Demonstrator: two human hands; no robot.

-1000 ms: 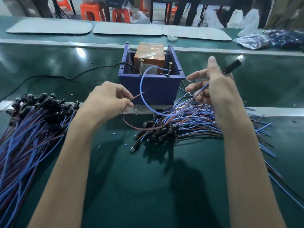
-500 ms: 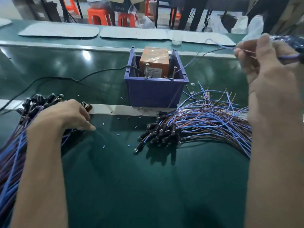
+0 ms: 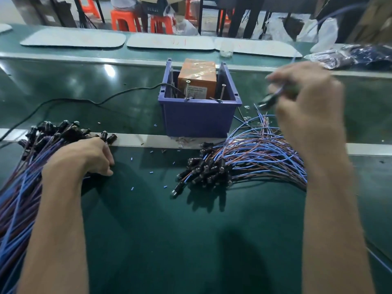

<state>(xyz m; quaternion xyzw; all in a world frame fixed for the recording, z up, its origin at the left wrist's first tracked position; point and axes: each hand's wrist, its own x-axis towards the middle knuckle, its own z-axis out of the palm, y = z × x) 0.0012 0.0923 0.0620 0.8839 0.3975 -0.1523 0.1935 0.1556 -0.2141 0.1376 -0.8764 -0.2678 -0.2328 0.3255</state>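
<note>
Likely snag risk: left hand (image 3: 84, 158) lies bent-fingered on the left bundle (image 3: 21, 187) (grip unclear), right hand (image 3: 307, 107) pinches one lead (image 3: 268, 101) raised above the right pile (image 3: 254, 164), so a fast swing may hook its tail in that pile or knock the blue box (image 3: 199, 117).

Left hand (image 3: 84, 158) left of blue bin (image 3: 199, 119), palm down, fingers bent. Right hand (image 3: 305, 107) raised right of bin, blurred, pinching black connector (image 3: 268, 101). Forearms bare.
</note>
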